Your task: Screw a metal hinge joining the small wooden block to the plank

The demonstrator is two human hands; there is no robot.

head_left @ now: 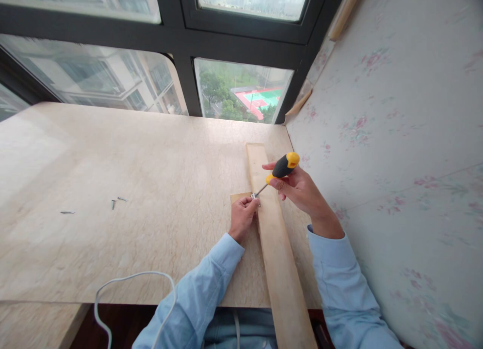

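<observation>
My right hand (302, 190) is closed round a screwdriver (284, 167) with a black and yellow handle. Its shaft slants down to the left, and the tip meets a small metal bracket (254, 195) at the edge of a long wooden board (277, 233). Thumb and fingers of my left hand (243, 215) pinch at this bracket, just below the screwdriver tip. A shorter piece of wood (237, 196) sticks out to the left from under my left hand. Whether a screw sits between my left fingertips is too small to make out.
Several loose screws (113, 204) lie on the marble-patterned sill (151, 163) at the left. A white cable (136, 274) loops by my left sleeve. A papered wall (396, 138) rises close on the right, and dark-framed windows (241, 42) stand behind the sill.
</observation>
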